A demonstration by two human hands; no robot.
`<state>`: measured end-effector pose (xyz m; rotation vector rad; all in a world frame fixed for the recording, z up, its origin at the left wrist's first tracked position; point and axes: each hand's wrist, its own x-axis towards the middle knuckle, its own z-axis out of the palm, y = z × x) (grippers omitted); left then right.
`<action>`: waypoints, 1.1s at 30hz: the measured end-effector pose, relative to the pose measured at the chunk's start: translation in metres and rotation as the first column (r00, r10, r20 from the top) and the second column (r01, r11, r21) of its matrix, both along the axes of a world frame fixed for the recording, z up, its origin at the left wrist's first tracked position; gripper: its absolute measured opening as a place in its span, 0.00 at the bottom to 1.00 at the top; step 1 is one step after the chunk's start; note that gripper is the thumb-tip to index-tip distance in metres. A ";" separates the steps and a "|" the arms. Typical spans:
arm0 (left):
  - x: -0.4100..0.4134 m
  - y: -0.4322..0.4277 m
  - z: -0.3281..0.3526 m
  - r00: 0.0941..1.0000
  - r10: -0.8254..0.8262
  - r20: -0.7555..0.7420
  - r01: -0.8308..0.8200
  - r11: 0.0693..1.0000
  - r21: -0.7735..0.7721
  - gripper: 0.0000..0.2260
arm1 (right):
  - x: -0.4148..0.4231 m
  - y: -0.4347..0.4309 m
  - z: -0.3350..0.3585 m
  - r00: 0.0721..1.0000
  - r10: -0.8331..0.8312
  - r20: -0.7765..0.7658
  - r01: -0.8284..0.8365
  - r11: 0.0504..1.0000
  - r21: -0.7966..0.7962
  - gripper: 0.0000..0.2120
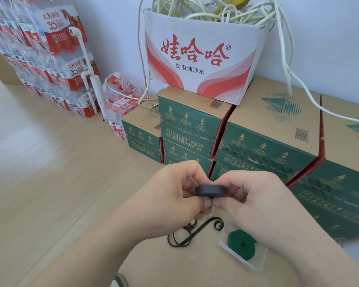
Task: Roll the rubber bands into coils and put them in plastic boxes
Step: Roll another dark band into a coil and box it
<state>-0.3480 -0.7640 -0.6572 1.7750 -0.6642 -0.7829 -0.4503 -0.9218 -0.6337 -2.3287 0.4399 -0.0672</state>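
Centrally, a black coil (213, 191) of rolled rubber band is held level above the floor (50, 183). It is seen edge-on, its flat faces turned up and down and its width running left to right between the hands. It is pinched from both sides: the grip of the left hand (174, 189) is closed on its left end and that of the right hand (257, 197) on its right end. Both backs are turned upward, the fingers curled over the top, and the thumbs are tucked close together under the near edge.

Below the hands, a loose black band (195, 230) is laid on the wood floor. Its length runs from lower left to upper right, and its curled end is near a clear plastic box (259, 257). A green coil (241, 241) is lying flat inside that box.

Behind, green cardboard boxes (267, 146) are stacked against a pale wall (116, 38). A white and red carton (203, 59) filled with pale cables (216, 11) is set on top of them. Wrapped bottle packs (50, 59) and a white pipe (87, 65) are seen at the left.
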 end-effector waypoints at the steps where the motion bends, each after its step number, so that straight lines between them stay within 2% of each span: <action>1: 0.000 0.000 -0.001 1.000 -0.008 0.023 0.007 1.000 0.014 0.09 | 0.000 0.000 0.001 1.000 -0.007 -0.026 0.006 1.000 -0.003 0.07; 3: 0.000 0.000 -0.003 0.987 -0.019 0.161 0.006 0.997 0.080 0.09 | 0.000 0.001 0.001 0.997 -0.037 -0.073 0.034 0.999 -0.033 0.07; 5: -0.001 0.000 -0.005 0.899 -0.020 0.437 -0.047 0.989 0.142 0.10 | 0.001 0.000 -0.001 0.991 -0.075 -0.109 0.065 0.993 -0.099 0.07; 6: -0.002 -0.001 -0.005 0.851 -0.025 0.524 -0.050 0.990 0.130 0.11 | 0.002 0.000 -0.002 0.988 -0.093 -0.126 0.077 0.989 -0.129 0.06; 9: -0.005 -0.004 -0.002 0.836 -0.044 0.547 0.009 0.998 0.066 0.09 | 0.002 0.003 -0.003 0.984 -0.103 -0.147 0.076 0.981 -0.180 0.05; 11: -0.006 -0.003 -0.001 0.853 -0.027 0.521 -0.007 0.998 0.063 0.07 | 0.001 0.003 0.000 0.988 -0.097 -0.119 0.079 0.986 -0.145 0.06; 15: -0.002 0.001 0.002 0.972 0.059 0.225 -0.070 0.997 0.043 0.09 | -0.001 -0.001 0.004 0.993 -0.074 -0.093 0.070 0.997 -0.046 0.08; 18: -0.004 0.001 0.003 0.994 0.040 0.102 -0.039 0.999 -0.010 0.10 | -0.001 -0.001 0.003 0.995 -0.064 -0.079 0.059 0.996 -0.063 0.06; 19: -0.005 0.000 0.002 0.991 0.016 0.136 -0.018 1.000 0.014 0.09 | 0.000 -0.001 0.002 0.994 -0.065 -0.082 0.058 0.995 -0.079 0.06; 22: -0.005 -0.001 -0.003 0.902 -0.069 0.426 0.012 0.991 0.134 0.07 | 0.001 0.001 -0.001 0.987 -0.078 -0.139 0.059 0.989 -0.135 0.04; 24: -0.006 -0.002 -0.002 0.872 -0.052 0.487 -0.007 0.993 0.118 0.07 | 0.002 0.001 -0.003 0.984 -0.070 -0.166 0.048 0.990 -0.133 0.04; 25: -0.007 -0.003 -0.001 0.893 -0.018 0.450 -0.022 0.996 0.084 0.08 | 0.002 0.000 -0.003 0.984 -0.058 -0.168 0.038 0.992 -0.120 0.03; 28: -0.005 -0.002 0.002 0.974 0.086 0.207 -0.084 0.996 -0.019 0.09 | 0.000 -0.001 0.002 0.995 -0.045 -0.090 0.044 0.999 -0.008 0.04; 31: -0.001 -0.001 0.006 0.994 0.107 0.033 -0.104 0.990 -0.098 0.05 | -0.002 -0.001 0.009 0.998 -0.055 -0.025 0.057 0.995 0.078 0.09; 33: -0.002 -0.001 0.007 0.993 0.120 -0.015 -0.121 0.986 -0.114 0.03 | -0.002 -0.001 0.009 0.996 -0.085 0.003 0.084 0.994 0.071 0.08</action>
